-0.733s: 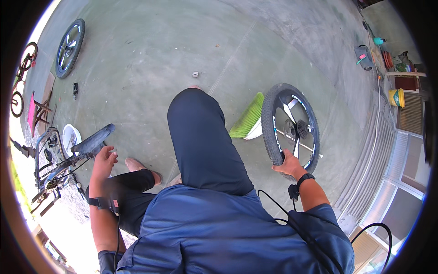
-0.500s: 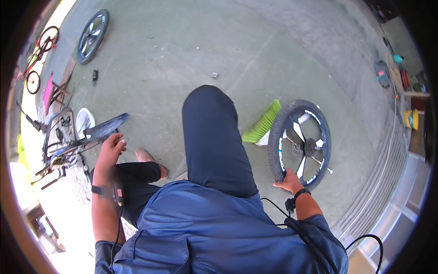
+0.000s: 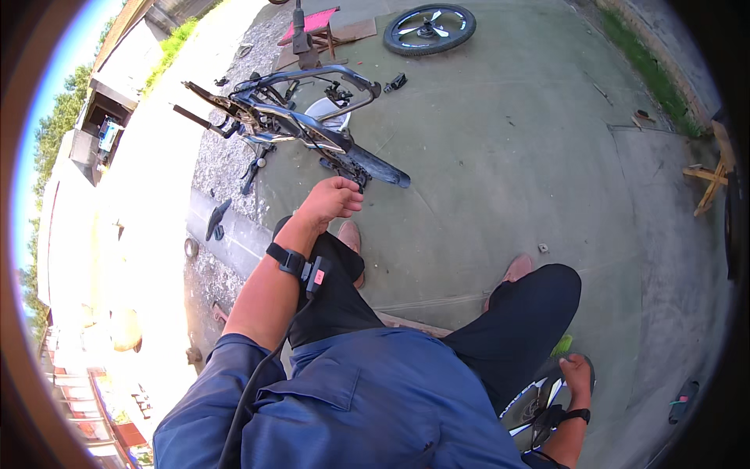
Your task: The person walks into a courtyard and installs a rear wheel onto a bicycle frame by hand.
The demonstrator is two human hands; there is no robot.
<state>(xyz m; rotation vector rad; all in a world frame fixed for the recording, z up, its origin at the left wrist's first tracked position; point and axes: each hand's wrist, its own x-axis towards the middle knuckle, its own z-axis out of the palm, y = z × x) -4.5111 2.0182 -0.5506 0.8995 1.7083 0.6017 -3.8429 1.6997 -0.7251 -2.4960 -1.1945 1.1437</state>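
My left hand (image 3: pixel 334 203), fingers curled, reaches beside the rear end of a wheelless dark bicycle frame (image 3: pixel 285 125); what it holds, if anything, is hidden. A long black mudguard (image 3: pixel 379 168) sticks out from that frame. At the lower right, my right hand (image 3: pixel 576 375) grips the tyre of a bicycle wheel (image 3: pixel 535 402) with white spokes, partly hidden by my leg and arm. Green broom bristles (image 3: pixel 561 344) show just above that tyre.
A loose wheel (image 3: pixel 430 44) lies at the top, near a pink-seated stool (image 3: pixel 312 22). A white bucket (image 3: pixel 336 121) sits behind the frame. A saddle (image 3: pixel 215 219) is on the left ground. A wooden trestle (image 3: pixel 709 184) stands at the right edge.
My view has swung left, bringing the bicycle frame to the upper centre. My right hand, still on the wheel, now sits low at the right edge of my body.
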